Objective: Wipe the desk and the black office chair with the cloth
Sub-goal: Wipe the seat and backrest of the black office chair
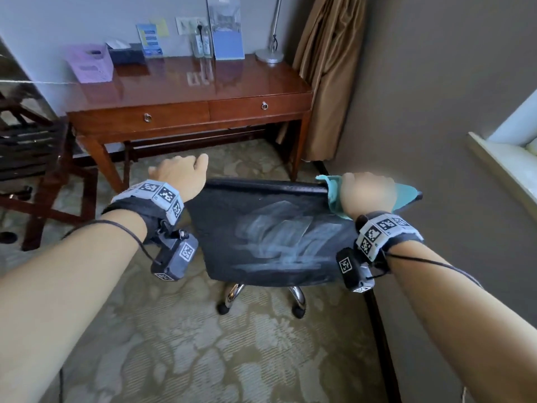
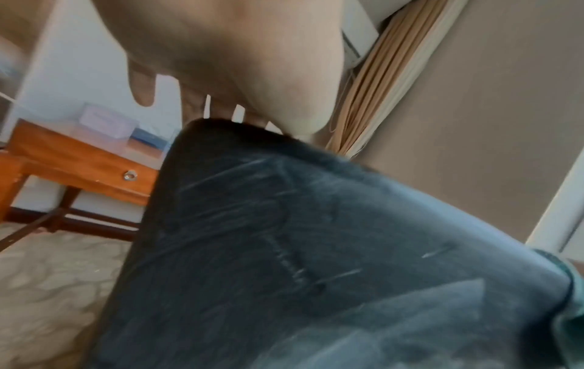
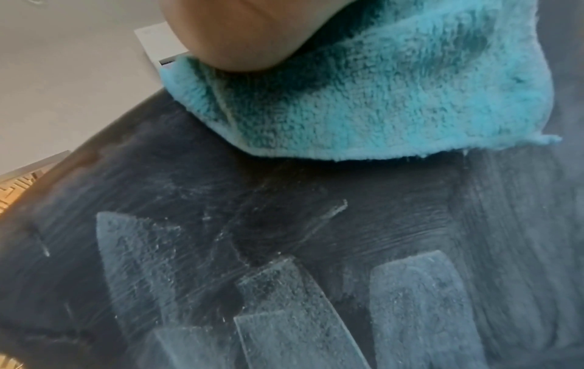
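The black office chair [image 1: 261,228] stands in front of me with the back of its backrest toward me, streaked with pale dusty marks [image 3: 284,287]. My right hand [image 1: 367,193] grips the teal cloth [image 1: 334,196] over the top right edge of the backrest; the cloth [image 3: 395,99] folds down over the back face. My left hand [image 1: 177,173] hovers just left of the chair's top left corner, fingers loosely curled and holding nothing. Its fingertips are hidden behind the chair top [image 2: 221,129]. The glossy wooden desk [image 1: 189,85] stands beyond the chair against the wall.
On the desk are a purple tissue box [image 1: 90,64], leaflets [image 1: 225,27], bottles and a lamp base [image 1: 269,56]. A brown curtain [image 1: 328,68] and a wall close the right side, with a window sill [image 1: 499,158]. A wooden rack [image 1: 35,158] stands left. The carpet lies underfoot.
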`<control>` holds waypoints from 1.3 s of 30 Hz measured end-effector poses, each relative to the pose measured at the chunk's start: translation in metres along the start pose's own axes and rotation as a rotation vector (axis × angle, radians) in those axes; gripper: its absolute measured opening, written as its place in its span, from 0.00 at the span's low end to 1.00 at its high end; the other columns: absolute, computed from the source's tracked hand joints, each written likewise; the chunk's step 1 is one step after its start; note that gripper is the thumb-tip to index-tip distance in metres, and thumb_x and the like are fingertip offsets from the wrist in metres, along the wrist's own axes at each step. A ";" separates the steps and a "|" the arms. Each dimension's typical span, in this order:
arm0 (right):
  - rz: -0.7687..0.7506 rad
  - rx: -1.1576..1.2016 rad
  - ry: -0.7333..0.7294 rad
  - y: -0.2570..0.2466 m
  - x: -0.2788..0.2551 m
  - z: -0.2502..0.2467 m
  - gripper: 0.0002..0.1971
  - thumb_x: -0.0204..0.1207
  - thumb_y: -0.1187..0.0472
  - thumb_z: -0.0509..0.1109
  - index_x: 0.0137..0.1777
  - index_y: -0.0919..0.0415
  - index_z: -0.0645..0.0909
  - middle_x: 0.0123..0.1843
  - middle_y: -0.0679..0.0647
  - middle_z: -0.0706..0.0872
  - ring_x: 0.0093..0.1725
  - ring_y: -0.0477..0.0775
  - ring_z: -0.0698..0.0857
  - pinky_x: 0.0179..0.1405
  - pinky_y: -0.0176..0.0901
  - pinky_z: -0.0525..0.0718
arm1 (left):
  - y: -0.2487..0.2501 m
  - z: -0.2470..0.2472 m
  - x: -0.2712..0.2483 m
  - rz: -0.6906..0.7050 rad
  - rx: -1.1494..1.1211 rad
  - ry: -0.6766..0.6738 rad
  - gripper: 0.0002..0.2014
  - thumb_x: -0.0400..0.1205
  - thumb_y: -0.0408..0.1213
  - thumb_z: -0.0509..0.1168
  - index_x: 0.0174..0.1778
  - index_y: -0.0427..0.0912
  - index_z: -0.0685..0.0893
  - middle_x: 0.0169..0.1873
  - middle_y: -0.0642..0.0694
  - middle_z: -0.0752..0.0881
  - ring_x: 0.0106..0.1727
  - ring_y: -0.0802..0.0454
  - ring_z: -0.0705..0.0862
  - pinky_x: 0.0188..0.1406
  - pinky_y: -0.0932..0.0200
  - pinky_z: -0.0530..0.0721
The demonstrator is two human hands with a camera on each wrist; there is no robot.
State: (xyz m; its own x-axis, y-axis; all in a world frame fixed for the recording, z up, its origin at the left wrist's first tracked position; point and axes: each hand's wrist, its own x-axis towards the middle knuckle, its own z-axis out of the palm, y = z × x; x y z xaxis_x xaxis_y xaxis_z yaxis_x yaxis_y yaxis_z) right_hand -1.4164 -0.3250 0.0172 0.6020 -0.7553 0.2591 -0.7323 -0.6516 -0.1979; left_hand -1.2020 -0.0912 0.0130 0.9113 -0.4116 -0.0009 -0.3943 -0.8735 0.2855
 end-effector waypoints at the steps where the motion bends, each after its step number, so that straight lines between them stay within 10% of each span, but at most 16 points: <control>1: 0.008 -0.022 -0.003 -0.003 0.000 0.000 0.27 0.74 0.52 0.43 0.34 0.61 0.84 0.39 0.65 0.88 0.35 0.61 0.72 0.50 0.51 0.70 | -0.004 0.008 0.002 -0.012 -0.035 -0.022 0.31 0.87 0.51 0.37 0.50 0.40 0.85 0.56 0.36 0.84 0.59 0.35 0.80 0.64 0.42 0.69; 14: -0.223 -0.112 0.072 -0.179 -0.046 0.037 0.27 0.83 0.53 0.46 0.37 0.59 0.86 0.39 0.57 0.90 0.39 0.63 0.85 0.42 0.50 0.63 | -0.029 0.014 0.024 0.134 -0.036 0.044 0.27 0.88 0.46 0.41 0.42 0.34 0.82 0.50 0.32 0.86 0.53 0.34 0.80 0.50 0.50 0.68; 21: -0.161 -0.058 0.352 -0.183 -0.045 0.047 0.25 0.82 0.53 0.51 0.42 0.64 0.88 0.42 0.64 0.89 0.42 0.68 0.85 0.43 0.49 0.71 | -0.032 0.020 0.026 0.135 -0.167 0.244 0.26 0.85 0.49 0.48 0.32 0.33 0.79 0.28 0.41 0.75 0.40 0.38 0.76 0.41 0.53 0.67; 28: -0.285 -0.053 0.539 -0.209 -0.045 0.066 0.23 0.82 0.52 0.51 0.47 0.62 0.87 0.47 0.63 0.89 0.48 0.69 0.85 0.38 0.46 0.67 | -0.040 0.032 0.039 0.216 -0.444 0.376 0.26 0.85 0.51 0.47 0.47 0.34 0.82 0.52 0.33 0.83 0.47 0.38 0.76 0.47 0.52 0.69; 36: -0.489 -0.127 0.856 -0.222 -0.041 0.093 0.27 0.86 0.49 0.46 0.48 0.61 0.87 0.49 0.63 0.88 0.51 0.68 0.85 0.42 0.49 0.67 | -0.067 0.045 0.057 0.488 -0.889 0.481 0.21 0.85 0.51 0.52 0.30 0.43 0.70 0.30 0.47 0.73 0.40 0.46 0.71 0.43 0.56 0.68; 39: -0.599 -0.116 1.046 -0.215 -0.038 0.109 0.26 0.87 0.48 0.46 0.43 0.57 0.83 0.46 0.57 0.88 0.49 0.65 0.84 0.49 0.52 0.69 | -0.082 0.064 0.071 0.640 -1.144 0.359 0.19 0.75 0.59 0.58 0.40 0.44 0.75 0.40 0.46 0.79 0.43 0.52 0.76 0.48 0.55 0.73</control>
State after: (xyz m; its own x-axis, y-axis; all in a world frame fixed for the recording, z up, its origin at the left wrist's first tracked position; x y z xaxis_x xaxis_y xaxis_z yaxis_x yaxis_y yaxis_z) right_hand -1.2476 -0.1637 -0.0533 0.3459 0.1211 0.9304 -0.4826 -0.8274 0.2871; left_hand -1.1122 -0.0654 -0.0713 0.6567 -0.4175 0.6281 -0.5983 0.2187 0.7709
